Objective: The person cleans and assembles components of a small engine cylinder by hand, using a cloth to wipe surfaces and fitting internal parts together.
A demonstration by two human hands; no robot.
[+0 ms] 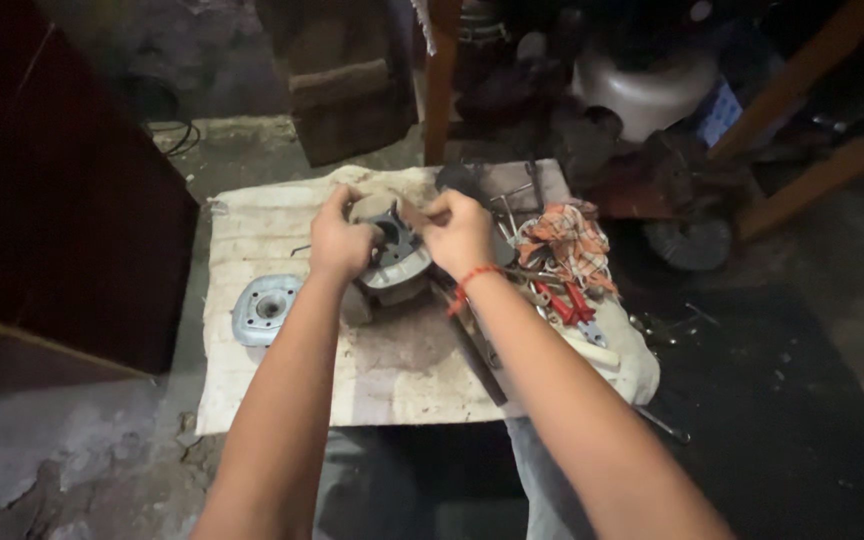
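Note:
Both my hands grip a grey metal engine cylinder (395, 250) held just above a stained white cloth (282, 380) spread on the floor. My left hand (340, 240) wraps the cylinder's left side. My right hand (459, 232), with a red thread at the wrist, pinches its upper right edge. The cylinder's open bore faces up between my fingers. A round finned metal cylinder head (265, 307) lies on the cloth to the left of my left forearm.
A checked orange rag (572, 240), red-handled pliers (564, 303) and several loose metal tools lie at the cloth's right edge. A long dark bar (472, 345) lies under my right forearm. A dark cabinet (62, 200) stands left; wooden legs and engine parts crowd the back.

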